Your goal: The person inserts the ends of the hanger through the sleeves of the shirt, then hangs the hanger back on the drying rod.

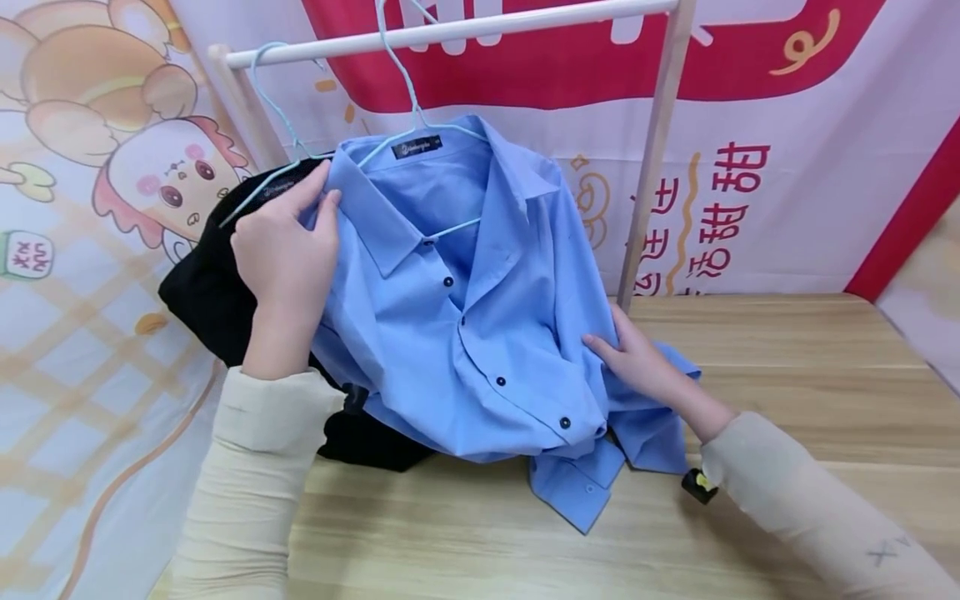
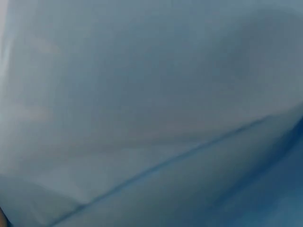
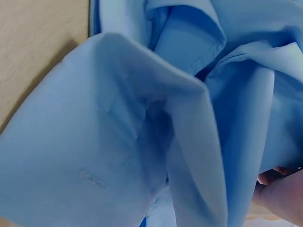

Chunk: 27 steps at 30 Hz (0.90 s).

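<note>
A blue button-up shirt point(image 1: 420, 358) with dark buttons hangs on a light blue hanger point(image 1: 411, 83), its collar partly open. My left hand point(image 1: 288, 242) pinches the shirt at the left side of its collar, thumb and forefinger together. On the other side, my right hand point(image 1: 637, 354) holds the shirt's sleeve, with the thumb in front of the cloth. Blue fabric point(image 2: 151, 85) fills the left wrist view. In the right wrist view, folds of shirt cloth point(image 3: 94, 142) cover most of the picture, and fingers point(image 3: 286, 194) show at the lower right.
Behind the shirt on the left hangs a black garment point(image 1: 206, 283) on another light blue hanger point(image 1: 273, 96). Both hang from a white rack point(image 1: 487, 27). The shirt's lower part and cuff point(image 1: 573, 487) are over the wooden tabletop point(image 1: 450, 542). A printed cloth backdrop point(image 1: 817, 208) stands behind.
</note>
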{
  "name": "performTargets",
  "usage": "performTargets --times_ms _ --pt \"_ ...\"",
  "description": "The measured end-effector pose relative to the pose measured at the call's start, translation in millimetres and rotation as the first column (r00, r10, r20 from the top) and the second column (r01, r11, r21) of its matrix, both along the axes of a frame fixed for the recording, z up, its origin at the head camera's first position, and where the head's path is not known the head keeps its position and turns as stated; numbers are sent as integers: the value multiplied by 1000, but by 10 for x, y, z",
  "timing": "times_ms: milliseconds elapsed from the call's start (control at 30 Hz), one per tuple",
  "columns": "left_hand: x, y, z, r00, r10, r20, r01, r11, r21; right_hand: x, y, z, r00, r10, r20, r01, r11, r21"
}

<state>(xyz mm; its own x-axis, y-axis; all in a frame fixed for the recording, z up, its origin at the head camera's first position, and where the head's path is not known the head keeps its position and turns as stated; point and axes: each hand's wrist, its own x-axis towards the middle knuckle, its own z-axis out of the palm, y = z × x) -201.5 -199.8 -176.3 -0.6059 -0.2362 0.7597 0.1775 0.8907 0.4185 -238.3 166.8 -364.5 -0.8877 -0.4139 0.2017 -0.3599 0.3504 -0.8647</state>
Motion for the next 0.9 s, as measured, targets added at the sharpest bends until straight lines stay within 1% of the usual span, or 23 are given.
performTargets --times_ms 100,233,400,500,667,900 --pt "-5 11 -77 1000 -17 -18 16 999 -33 -5 9 -25 1000 -5 -4 5 999 40" --pt "-9 22 -187 999 -29 -25 27 997 -78 -1 46 -49 1000 -24 -6 24 995 94" --pt "-30 36 -313 998 -40 -43 35 991 -126 -8 121 -46 997 -63 -41 68 988 138" --pt "-34 48 -350 997 -51 -52 44 990 -137 -9 160 -65 995 -68 -67 78 985 157" --pt "-29 63 -383 996 -63 -63 52 987 -153 4 203 -95 994 -55 -97 71 983 168" --pt "-4 82 -429 995 -77 -66 61 975 -214 11 264 -37 989 -52 -139 73 987 147"
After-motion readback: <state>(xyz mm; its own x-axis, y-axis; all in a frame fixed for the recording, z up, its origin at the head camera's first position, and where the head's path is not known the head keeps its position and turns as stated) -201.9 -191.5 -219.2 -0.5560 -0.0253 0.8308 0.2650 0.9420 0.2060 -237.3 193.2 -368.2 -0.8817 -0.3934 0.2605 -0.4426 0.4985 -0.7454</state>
